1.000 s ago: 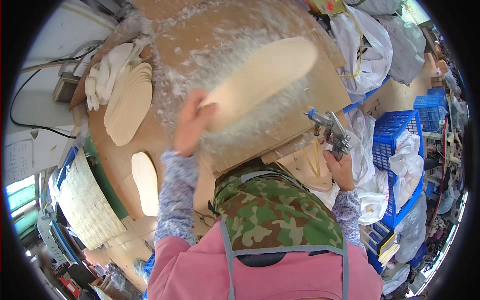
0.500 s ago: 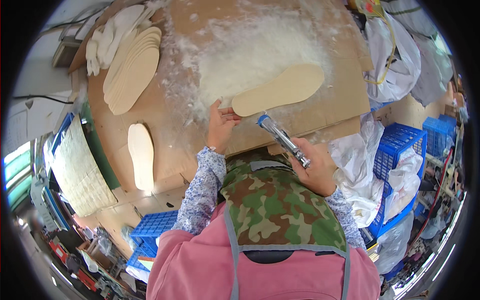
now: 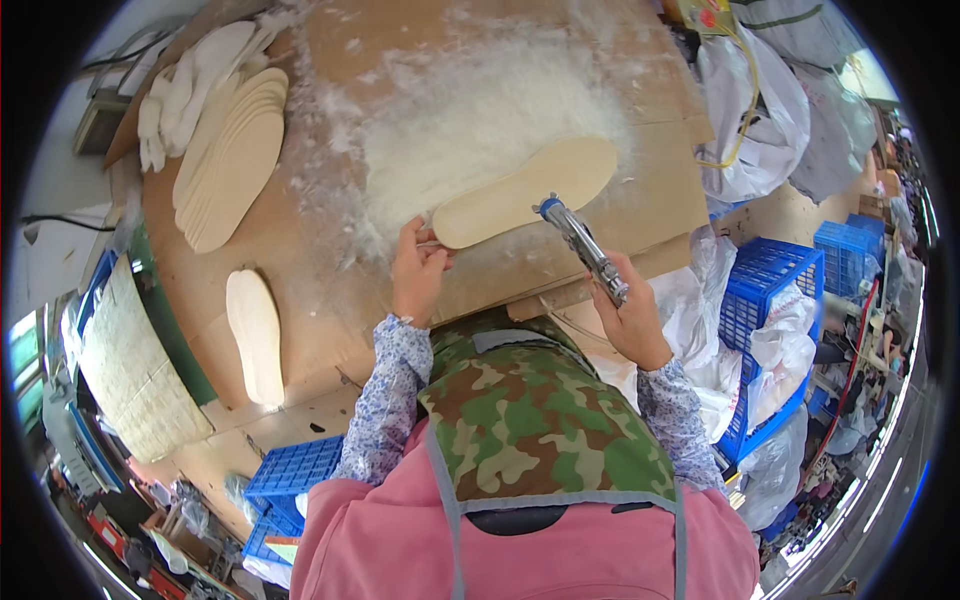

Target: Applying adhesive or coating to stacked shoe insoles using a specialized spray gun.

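Observation:
A cream shoe insole point(image 3: 530, 193) lies flat on the powder-dusted cardboard, its narrower end toward my left. My left hand point(image 3: 418, 275) grips that end at its edge, fingertips and thumb close around it. In my right hand point(image 3: 632, 315) is a silver, tube-shaped hand tool point(image 3: 582, 243) with a blue tip. The tip points up and left, over the insole's near edge; whether it touches cannot be made out. The part of the tool inside my palm is hidden.
A fanned stack of insoles point(image 3: 240, 160) lies at the far left beside white gloves point(image 3: 190, 95). One more insole point(image 3: 255, 335) rests nearer. White powder point(image 3: 470, 130) coats the cardboard point(image 3: 640, 225). Blue crates point(image 3: 765, 300) and plastic bags point(image 3: 750, 120) stand at the right, another blue crate point(image 3: 295, 465) lower left.
The tool's tip has moved up over the insole's edge, with my right hand turned upward. The whole view has shifted slightly. My left hand stays at the insole's narrow end.

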Action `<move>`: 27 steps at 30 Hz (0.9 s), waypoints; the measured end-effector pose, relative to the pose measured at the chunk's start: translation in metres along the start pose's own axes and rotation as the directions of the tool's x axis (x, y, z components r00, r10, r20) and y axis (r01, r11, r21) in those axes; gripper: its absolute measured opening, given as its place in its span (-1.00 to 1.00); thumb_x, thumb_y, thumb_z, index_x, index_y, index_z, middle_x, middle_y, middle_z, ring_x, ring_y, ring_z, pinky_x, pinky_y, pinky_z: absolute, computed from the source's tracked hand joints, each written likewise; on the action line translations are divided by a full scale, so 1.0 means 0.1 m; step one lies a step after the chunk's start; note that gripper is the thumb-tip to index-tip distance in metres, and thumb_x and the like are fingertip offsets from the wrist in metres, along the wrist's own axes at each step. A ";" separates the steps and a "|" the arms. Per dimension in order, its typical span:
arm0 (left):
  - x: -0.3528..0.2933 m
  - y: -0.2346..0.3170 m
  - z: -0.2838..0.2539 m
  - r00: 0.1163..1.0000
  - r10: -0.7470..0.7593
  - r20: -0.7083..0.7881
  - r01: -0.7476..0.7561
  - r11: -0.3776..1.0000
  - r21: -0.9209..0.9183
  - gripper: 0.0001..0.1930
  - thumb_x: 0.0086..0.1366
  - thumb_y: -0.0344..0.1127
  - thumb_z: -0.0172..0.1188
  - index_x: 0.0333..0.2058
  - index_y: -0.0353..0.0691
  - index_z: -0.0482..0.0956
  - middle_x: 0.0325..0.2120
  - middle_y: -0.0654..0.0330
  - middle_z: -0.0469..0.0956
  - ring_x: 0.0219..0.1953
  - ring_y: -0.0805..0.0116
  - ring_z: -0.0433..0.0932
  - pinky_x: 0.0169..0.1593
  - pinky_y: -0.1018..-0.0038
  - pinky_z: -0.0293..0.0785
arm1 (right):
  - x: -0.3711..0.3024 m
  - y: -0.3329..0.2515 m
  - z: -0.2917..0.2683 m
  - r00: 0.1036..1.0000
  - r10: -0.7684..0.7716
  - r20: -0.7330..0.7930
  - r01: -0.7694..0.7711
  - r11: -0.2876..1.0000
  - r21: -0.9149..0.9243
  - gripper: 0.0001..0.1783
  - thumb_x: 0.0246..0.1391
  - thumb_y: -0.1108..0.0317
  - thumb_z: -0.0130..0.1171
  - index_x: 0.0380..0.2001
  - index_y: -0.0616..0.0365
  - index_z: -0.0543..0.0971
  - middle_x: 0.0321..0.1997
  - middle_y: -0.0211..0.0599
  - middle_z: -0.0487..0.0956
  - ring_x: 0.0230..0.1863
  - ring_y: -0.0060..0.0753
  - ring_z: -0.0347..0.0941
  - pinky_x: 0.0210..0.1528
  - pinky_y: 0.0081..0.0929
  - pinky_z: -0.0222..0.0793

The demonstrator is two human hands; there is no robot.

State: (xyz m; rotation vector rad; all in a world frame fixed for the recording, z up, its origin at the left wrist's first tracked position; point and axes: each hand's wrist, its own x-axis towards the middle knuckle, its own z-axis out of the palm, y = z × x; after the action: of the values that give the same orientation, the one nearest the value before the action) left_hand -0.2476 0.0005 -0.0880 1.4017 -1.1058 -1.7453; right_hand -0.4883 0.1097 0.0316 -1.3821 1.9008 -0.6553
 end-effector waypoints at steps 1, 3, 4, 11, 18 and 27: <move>0.00 -0.01 0.01 1.000 -0.005 -0.007 0.005 1.000 0.015 -0.48 0.16 -0.62 -0.05 0.13 -0.37 0.12 -0.15 0.02 0.41 -0.24 0.33 0.53 -0.29 0.53 0.49 | 0.01 0.04 -0.02 0.999 -0.007 -0.042 0.008 1.000 0.024 -0.64 0.00 0.55 0.04 -0.07 0.22 0.36 -0.35 -0.15 0.50 -0.35 -0.24 0.43 -0.27 -0.46 0.33; -0.01 -0.01 0.02 1.000 -0.011 -0.019 0.013 0.998 0.062 -0.50 0.17 -0.60 -0.05 0.12 -0.36 0.14 -0.16 0.04 0.41 -0.26 0.37 0.52 -0.32 0.56 0.47 | 0.03 0.13 -0.08 0.995 -0.010 -0.101 0.014 0.999 0.036 -0.65 -0.01 0.52 0.07 -0.10 0.22 0.36 -0.34 -0.03 0.47 -0.34 0.00 0.43 -0.27 -0.35 0.34; -0.02 0.00 0.02 1.000 -0.005 -0.005 0.006 0.998 0.057 -0.50 0.17 -0.60 -0.05 0.12 -0.36 0.14 -0.16 0.04 0.41 -0.26 0.37 0.52 -0.32 0.56 0.47 | 0.03 0.17 -0.09 0.991 -0.024 -0.129 0.027 0.999 0.019 -0.65 0.00 0.55 0.05 -0.08 0.22 0.36 -0.35 -0.16 0.50 -0.36 -0.24 0.42 -0.27 -0.47 0.33; -0.02 0.05 0.03 1.000 -0.009 0.019 0.007 0.998 0.065 -0.52 0.18 -0.58 -0.06 0.11 -0.33 0.15 -0.15 0.10 0.40 -0.26 0.40 0.48 -0.33 0.58 0.45 | 0.03 0.31 -0.29 0.952 0.002 -0.305 -0.003 1.000 -0.005 -0.65 -0.01 0.57 0.06 -0.09 0.22 0.36 -0.37 -0.04 0.49 -0.35 -0.06 0.45 -0.30 -0.37 0.34; 0.02 0.02 -0.03 0.999 0.029 0.017 -0.031 0.994 0.102 -0.54 0.15 -0.56 -0.02 0.06 -0.34 0.21 -0.19 0.14 0.40 -0.25 0.45 0.44 -0.34 0.58 0.46 | -0.18 0.29 -0.19 0.958 0.074 -0.278 -0.095 0.994 -0.062 -0.68 0.00 0.55 0.05 -0.12 0.23 0.37 -0.36 -0.07 0.51 -0.32 -0.02 0.45 -0.27 -0.36 0.34; 0.02 0.04 -0.04 0.999 0.027 0.033 -0.029 0.996 0.079 -0.57 0.12 -0.58 -0.02 0.02 -0.35 0.26 -0.27 0.17 0.43 -0.29 0.46 0.45 -0.33 0.57 0.46 | -0.42 -0.08 0.21 0.995 0.029 -0.097 -0.022 0.997 0.077 -0.69 -0.01 0.54 0.07 -0.14 0.21 0.40 -0.40 -0.25 0.53 -0.33 -0.36 0.45 -0.24 -0.49 0.32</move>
State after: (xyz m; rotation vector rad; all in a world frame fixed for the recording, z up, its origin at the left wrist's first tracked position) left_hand -0.2439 -0.0038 -0.0850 1.4027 -1.2180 -1.7265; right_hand -0.4584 0.1471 0.0340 -1.2973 1.9458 -0.7877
